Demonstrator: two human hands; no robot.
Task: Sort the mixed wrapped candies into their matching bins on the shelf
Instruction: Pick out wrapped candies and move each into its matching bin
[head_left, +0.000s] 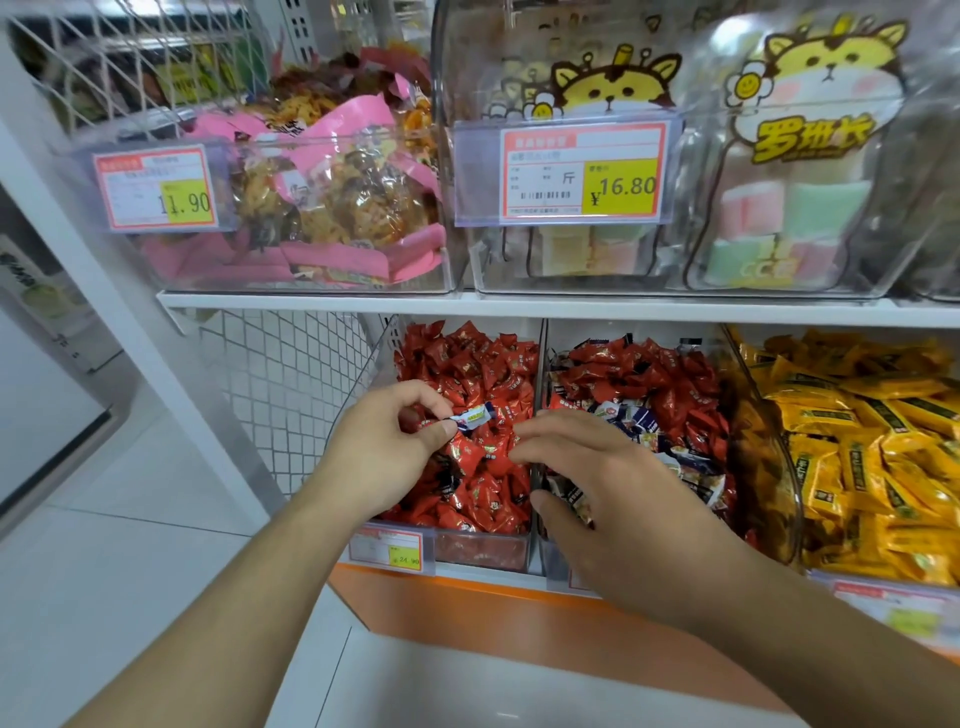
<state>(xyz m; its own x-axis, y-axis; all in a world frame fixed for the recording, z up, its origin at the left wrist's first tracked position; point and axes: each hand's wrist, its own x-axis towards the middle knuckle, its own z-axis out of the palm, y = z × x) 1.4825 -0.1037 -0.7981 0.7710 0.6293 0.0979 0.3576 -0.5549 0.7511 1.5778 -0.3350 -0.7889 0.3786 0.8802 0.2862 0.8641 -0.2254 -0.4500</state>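
Observation:
On the lower shelf a clear bin (483, 551) holds red wrapped candies (478, 374). The middle bin (543, 364) to its right holds red candies mixed with white-and-blue ones (631, 418). My left hand (395, 447) hovers over the red bin and pinches a white-and-blue wrapped candy (475, 415) between thumb and fingers. My right hand (608, 499) reaches across the divider between the two bins, fingers loosely bent, fingertips over the red candies; whether it holds anything is hidden.
A third bin of yellow wrapped candies (857, 452) stands at the right. The upper shelf (519, 304) carries clear bins of pink-bagged snacks (337, 208) and pastel marshmallows (779, 228) with price tags. A white wire mesh side panel (291, 374) is at the left.

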